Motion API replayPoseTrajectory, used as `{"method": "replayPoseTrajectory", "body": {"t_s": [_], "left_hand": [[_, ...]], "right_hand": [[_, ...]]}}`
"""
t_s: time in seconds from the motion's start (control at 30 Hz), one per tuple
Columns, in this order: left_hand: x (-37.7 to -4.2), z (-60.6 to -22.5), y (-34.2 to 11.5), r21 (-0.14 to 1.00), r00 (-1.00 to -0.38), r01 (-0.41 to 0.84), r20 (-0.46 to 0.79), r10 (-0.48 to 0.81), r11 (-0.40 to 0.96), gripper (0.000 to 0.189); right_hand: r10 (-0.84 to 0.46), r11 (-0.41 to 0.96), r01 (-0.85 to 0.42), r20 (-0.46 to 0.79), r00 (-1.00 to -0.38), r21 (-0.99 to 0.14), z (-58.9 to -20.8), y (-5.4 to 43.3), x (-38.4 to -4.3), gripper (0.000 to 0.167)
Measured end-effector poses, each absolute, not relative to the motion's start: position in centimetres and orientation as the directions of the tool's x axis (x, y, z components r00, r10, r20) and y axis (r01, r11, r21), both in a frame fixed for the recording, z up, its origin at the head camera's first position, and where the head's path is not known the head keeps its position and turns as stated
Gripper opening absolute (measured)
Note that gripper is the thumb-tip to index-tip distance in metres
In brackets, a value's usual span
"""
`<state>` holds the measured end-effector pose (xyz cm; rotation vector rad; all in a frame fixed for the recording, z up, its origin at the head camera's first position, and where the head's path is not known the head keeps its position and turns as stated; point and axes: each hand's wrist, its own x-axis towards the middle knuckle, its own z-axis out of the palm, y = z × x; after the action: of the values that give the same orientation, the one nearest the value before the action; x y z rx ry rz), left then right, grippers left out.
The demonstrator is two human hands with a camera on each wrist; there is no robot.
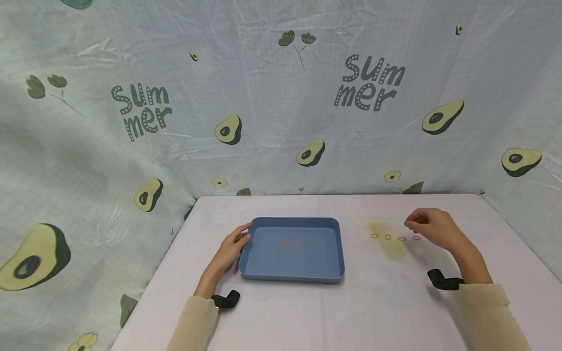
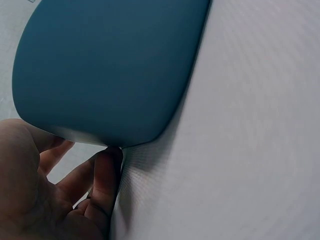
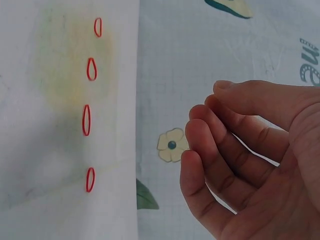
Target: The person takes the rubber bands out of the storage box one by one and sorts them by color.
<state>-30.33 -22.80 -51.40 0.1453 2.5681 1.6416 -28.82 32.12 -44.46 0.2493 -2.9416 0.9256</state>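
Observation:
A shallow blue rectangular tray [image 1: 291, 278] lies on the table, left of centre. My left hand [image 1: 231, 248] grips its left wall near the far corner, thumb and fingertips at the rim. In the left wrist view the fingers [image 2: 103, 175] bend against the tray's outer side [image 2: 110, 75]. My right hand [image 1: 432, 226] hovers over the right part of the table with loosely curled fingers and nothing between them. Several thin red rings [image 1: 388, 237] lie in a row just left of and below it; the right wrist view shows them as narrow loops [image 3: 87, 120].
The pale table [image 1: 285, 317] carries a faint yellow-green patch [image 1: 388, 248] beneath the rings. Small orange-brown marks [image 1: 285, 243] show on the tray floor. A hanging cloth [image 1: 263, 97] printed with avocados and lettering rises behind the table's far edge and along its left side.

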Motion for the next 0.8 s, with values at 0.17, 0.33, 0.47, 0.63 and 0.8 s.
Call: {"method": "replayPoseTrajectory", "body": {"t_s": [0.17,0.33,0.47,0.63,0.8], "left_hand": [[-30.4,-51.5,-22.8,0.905,-0.992,0.033,-0.023,0.128,0.425,0.047],[-30.3,-51.4,-22.8,0.908,-0.992,0.026,-0.028,0.123,0.419,0.047],[-30.2,-51.3,-22.9,0.905,-0.992,0.028,-0.026,0.122,0.425,0.047],[-30.1,-51.1,-22.9,0.9,-0.992,0.04,-0.018,0.129,0.434,0.047],[-30.1,-51.2,-22.8,0.901,-0.991,0.047,-0.013,0.137,0.43,0.048]], "right_hand": [[-0.162,0.801,-0.193,0.105,-0.981,-0.567,-44.2,31.4,-28.7,0.024],[-0.175,0.788,-0.202,0.103,-0.979,-0.582,-43.9,30.7,-28.7,0.023],[-0.193,0.778,-0.215,0.101,-0.976,-0.59,-43.8,30.4,-28.6,0.024],[-0.206,0.776,-0.232,0.111,-0.972,-0.586,-43.6,29.9,-28.5,0.024],[-0.222,0.773,-0.256,0.13,-0.966,-0.58,-43.6,29.2,-28.7,0.02]]}}
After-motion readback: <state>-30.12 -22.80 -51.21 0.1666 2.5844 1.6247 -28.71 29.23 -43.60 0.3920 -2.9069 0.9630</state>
